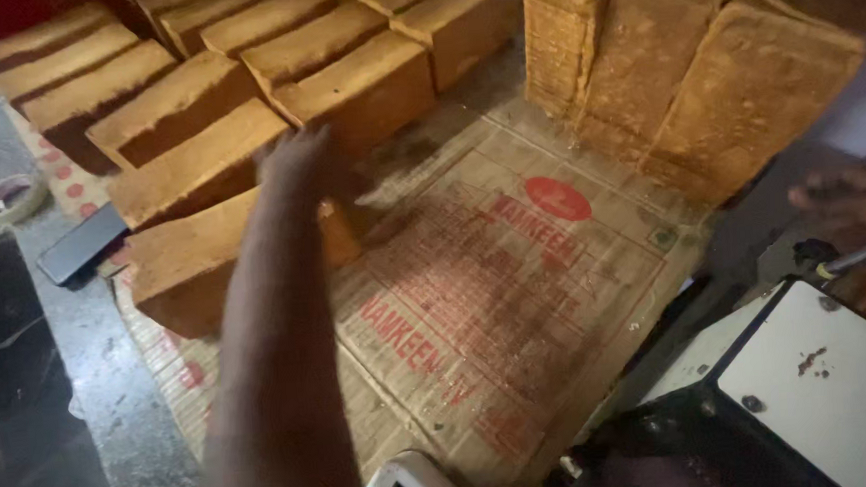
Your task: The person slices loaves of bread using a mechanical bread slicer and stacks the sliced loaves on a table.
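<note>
The left hand (298, 166) reaches forward, fingers spread and resting on the top of a brown bread loaf (189, 263). This loaf lies at the near end of a row of loaves (194, 98) on flattened printed cardboard (497, 300) that covers the worktop (112, 394). The right hand (851, 198) is at the right edge, blurred; it seems loosely curled above a thin metal lever (864, 252), but I cannot tell if it grips something. Three taller loaves (703, 66) stand upright at the back. A white machine (822, 380) is near the right hand. A dark flat phone (80, 245) and a tape roll (9, 197) lie at the left.
</note>
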